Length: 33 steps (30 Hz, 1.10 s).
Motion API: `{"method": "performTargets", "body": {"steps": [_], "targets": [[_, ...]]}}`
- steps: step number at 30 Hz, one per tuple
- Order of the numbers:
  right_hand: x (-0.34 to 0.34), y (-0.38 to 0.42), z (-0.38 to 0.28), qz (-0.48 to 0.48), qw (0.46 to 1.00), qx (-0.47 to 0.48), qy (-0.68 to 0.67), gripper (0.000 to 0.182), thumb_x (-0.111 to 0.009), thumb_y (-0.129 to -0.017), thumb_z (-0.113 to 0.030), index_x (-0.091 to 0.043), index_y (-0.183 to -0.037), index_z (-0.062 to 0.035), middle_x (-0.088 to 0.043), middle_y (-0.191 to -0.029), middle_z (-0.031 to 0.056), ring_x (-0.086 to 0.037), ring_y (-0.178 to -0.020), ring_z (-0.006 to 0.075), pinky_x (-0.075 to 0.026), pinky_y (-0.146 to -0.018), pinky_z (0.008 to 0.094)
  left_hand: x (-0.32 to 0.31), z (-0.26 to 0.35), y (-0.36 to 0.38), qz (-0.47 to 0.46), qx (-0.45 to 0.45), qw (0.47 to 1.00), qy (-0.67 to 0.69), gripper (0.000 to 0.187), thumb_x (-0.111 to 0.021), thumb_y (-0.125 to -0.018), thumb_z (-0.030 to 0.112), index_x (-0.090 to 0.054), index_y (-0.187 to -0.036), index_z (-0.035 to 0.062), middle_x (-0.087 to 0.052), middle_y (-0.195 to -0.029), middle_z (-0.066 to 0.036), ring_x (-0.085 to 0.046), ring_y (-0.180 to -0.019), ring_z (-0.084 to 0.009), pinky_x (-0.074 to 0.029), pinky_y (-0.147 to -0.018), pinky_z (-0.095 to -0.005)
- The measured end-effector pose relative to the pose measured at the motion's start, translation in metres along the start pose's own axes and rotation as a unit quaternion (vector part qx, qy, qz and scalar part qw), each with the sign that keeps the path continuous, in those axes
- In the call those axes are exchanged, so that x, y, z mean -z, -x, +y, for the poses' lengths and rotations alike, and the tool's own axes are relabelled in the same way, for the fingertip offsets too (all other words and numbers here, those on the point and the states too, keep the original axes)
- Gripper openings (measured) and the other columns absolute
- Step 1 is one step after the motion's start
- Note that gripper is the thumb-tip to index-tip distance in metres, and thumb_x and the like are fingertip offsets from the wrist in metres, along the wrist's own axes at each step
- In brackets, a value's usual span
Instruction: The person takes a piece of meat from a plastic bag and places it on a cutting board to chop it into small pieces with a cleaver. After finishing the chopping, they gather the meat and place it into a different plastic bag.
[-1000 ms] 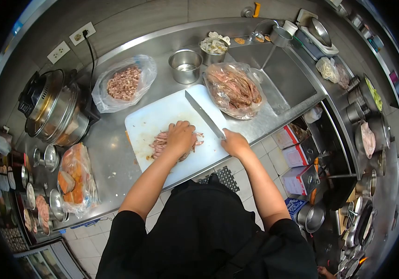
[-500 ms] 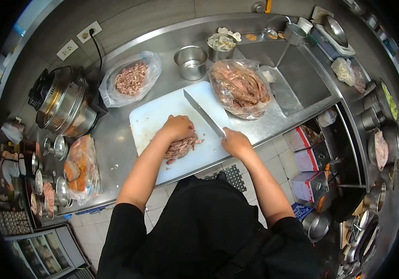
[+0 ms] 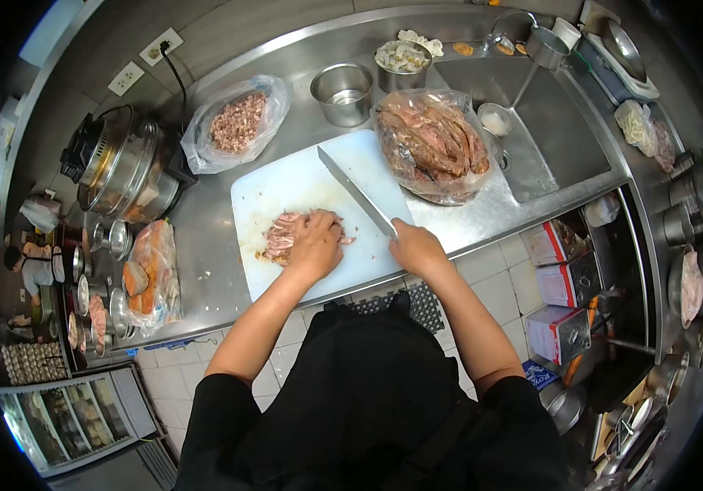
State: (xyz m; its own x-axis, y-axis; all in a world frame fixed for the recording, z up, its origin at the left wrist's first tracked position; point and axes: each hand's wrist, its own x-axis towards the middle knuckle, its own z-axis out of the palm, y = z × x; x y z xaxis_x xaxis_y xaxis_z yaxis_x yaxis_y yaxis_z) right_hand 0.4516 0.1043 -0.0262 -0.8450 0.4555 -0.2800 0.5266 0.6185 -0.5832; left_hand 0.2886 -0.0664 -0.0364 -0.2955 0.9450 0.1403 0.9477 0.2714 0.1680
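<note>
My right hand [image 3: 418,247] grips a long kitchen knife [image 3: 355,191] by its handle, the blade angled away to the upper left over the white cutting board [image 3: 376,155]. My left hand [image 3: 317,245] lies on the sliced meat [image 3: 282,235], fingers extended across the pile and covering part of it. The strips are pinkish brown and bunched in the middle of the board. Right beyond the board sits a clear plastic bag of large brown meat pieces [image 3: 433,143]. Behind the board's left side, another plastic bag holds diced meat [image 3: 238,123].
Metal pots [image 3: 343,96] stand behind the board, one filled with pale pieces. A sink [image 3: 535,155] lies to the right. On the left are a glass-bowled appliance [image 3: 126,168] and a bag of orange chunks [image 3: 153,274]. A person [image 3: 40,266] is at far left.
My left hand has moved down and flattened from a curled pose over the meat, and the strips now lie more spread to its left. My right hand keeps the knife in nearly the same place.
</note>
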Motion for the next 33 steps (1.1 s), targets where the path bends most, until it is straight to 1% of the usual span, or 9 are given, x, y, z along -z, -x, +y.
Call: {"method": "performTargets", "body": {"steps": [10,16,21,22,23,25,29,30,33], "targets": [[-0.007,0.003,-0.011,0.021,0.999,-0.042,0.014,0.029,-0.056,-0.088,-0.018,-0.058,-0.113,-0.0034,-0.069,-0.096,0.0253,-0.066,-0.094,0.0424,-0.051,-0.086,0.0506,-0.016,-0.007,-0.011,0.053,-0.098,0.993,0.05,0.018,-0.073,-0.067,0.013,-0.07,-0.084,0.0048,-0.06,-0.109,-0.009,-0.053,-0.113,-0.0258,-0.037,-0.096,-0.0457],[-0.009,0.005,-0.019,0.032,0.997,-0.067,0.022,0.03,-0.056,-0.088,-0.019,-0.058,-0.114,-0.0034,-0.069,-0.096,0.0259,-0.066,-0.094,0.0424,-0.051,-0.086,0.0503,-0.011,-0.02,-0.027,0.046,-0.135,0.988,0.066,0.014,-0.072,-0.073,0.017,-0.07,-0.083,0.0071,-0.062,-0.106,-0.008,-0.055,-0.107,-0.0248,-0.038,-0.092,-0.0458],[-0.015,0.005,-0.021,0.041,0.995,-0.086,0.032,0.031,-0.056,-0.088,-0.018,-0.058,-0.116,-0.0035,-0.069,-0.097,0.026,-0.066,-0.094,0.0418,-0.051,-0.087,0.05,0.02,-0.062,-0.063,-0.058,0.043,0.972,0.224,0.017,-0.07,-0.078,0.019,-0.068,-0.087,0.0043,-0.066,-0.092,-0.015,-0.064,-0.089,-0.0334,-0.049,-0.082,-0.0417],[-0.014,0.006,-0.024,0.044,0.995,-0.089,0.032,0.032,-0.056,-0.088,-0.018,-0.058,-0.117,-0.0035,-0.069,-0.098,0.0259,-0.066,-0.095,0.0415,-0.051,-0.087,0.0497,0.021,-0.073,-0.07,-0.078,0.018,0.978,0.191,0.021,-0.07,-0.08,0.022,-0.068,-0.09,0.0035,-0.068,-0.095,-0.016,-0.065,-0.089,-0.0349,-0.051,-0.079,-0.0404],[-0.014,0.007,-0.026,0.046,0.994,-0.093,0.032,0.032,-0.056,-0.088,-0.018,-0.058,-0.117,-0.0035,-0.069,-0.099,0.0258,-0.066,-0.096,0.0412,-0.051,-0.087,0.0494,0.017,-0.078,-0.074,-0.077,0.017,0.978,0.192,0.021,-0.07,-0.08,0.022,-0.068,-0.09,0.0035,-0.068,-0.095,-0.016,-0.065,-0.089,-0.0349,-0.051,-0.079,-0.0404],[-0.015,0.006,-0.029,0.047,0.994,-0.096,0.037,0.032,-0.056,-0.088,-0.017,-0.058,-0.117,-0.0032,-0.069,-0.099,0.0257,-0.066,-0.096,0.0411,-0.051,-0.087,0.0492,0.01,-0.083,-0.079,-0.185,-0.002,0.967,0.173,0.022,-0.068,-0.082,0.023,-0.07,-0.094,0.0042,-0.069,-0.099,-0.016,-0.066,-0.091,-0.0347,-0.052,-0.081,-0.041],[-0.016,0.009,-0.031,0.055,0.992,-0.1,0.045,0.032,-0.056,-0.088,-0.018,-0.058,-0.116,-0.0023,-0.069,-0.098,0.0258,-0.066,-0.096,0.0412,-0.051,-0.087,0.049,-0.011,-0.083,-0.068,-0.19,-0.066,0.972,0.125,0.026,-0.058,-0.089,0.027,-0.073,-0.095,0.0066,-0.068,-0.111,-0.016,-0.061,-0.108,-0.0351,-0.049,-0.094,-0.0432],[-0.016,0.009,-0.032,0.055,0.992,-0.102,0.046,0.032,-0.056,-0.088,-0.018,-0.058,-0.116,-0.0023,-0.069,-0.098,0.0258,-0.066,-0.096,0.0412,-0.051,-0.087,0.049,-0.005,-0.08,-0.067,-0.233,-0.043,0.964,0.119,0.028,-0.054,-0.092,0.027,-0.073,-0.1,0.0081,-0.066,-0.116,-0.015,-0.057,-0.115,-0.0345,-0.047,-0.099,-0.0438],[-0.016,0.007,-0.035,0.059,0.991,-0.109,0.049,0.031,-0.056,-0.088,-0.018,-0.058,-0.114,-0.002,-0.069,-0.097,0.0258,-0.067,-0.095,0.0413,-0.052,-0.086,0.0491,-0.003,-0.08,-0.053,-0.201,-0.046,0.969,0.137,0.027,-0.054,-0.093,0.024,-0.072,-0.105,0.0076,-0.065,-0.115,-0.014,-0.057,-0.112,-0.0346,-0.046,-0.099,-0.0418]]}}
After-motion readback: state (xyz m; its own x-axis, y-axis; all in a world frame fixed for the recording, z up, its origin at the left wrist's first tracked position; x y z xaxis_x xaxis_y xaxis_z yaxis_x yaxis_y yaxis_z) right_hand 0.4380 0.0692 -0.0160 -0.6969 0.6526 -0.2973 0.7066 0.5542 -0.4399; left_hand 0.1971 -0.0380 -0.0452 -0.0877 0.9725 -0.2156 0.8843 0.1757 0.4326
